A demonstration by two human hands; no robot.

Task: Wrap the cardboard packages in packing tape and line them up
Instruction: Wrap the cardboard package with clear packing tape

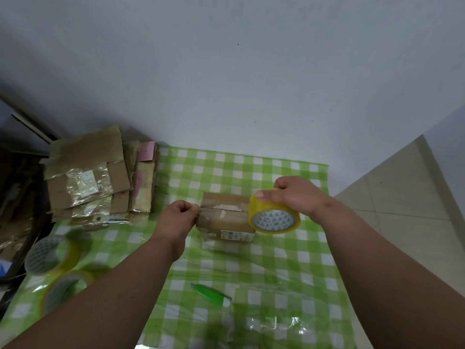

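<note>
A small cardboard package (224, 217) lies on the green checked tablecloth (251, 263) in the middle of the table. My right hand (294, 197) grips a yellow tape roll (274, 214) at the package's right end, thumb over the top of the roll. At the package's left end my left hand (180, 217) pinches the free end of the tape. A clear strip of tape runs between the two hands across the top of the package.
A stack of taped cardboard packages (98, 172) stands at the back left against the wall. Two more tape rolls (51, 255) lie at the near left. A green box cutter (210, 293) and crumpled clear plastic (276, 326) lie near the front edge. Floor tiles are to the right.
</note>
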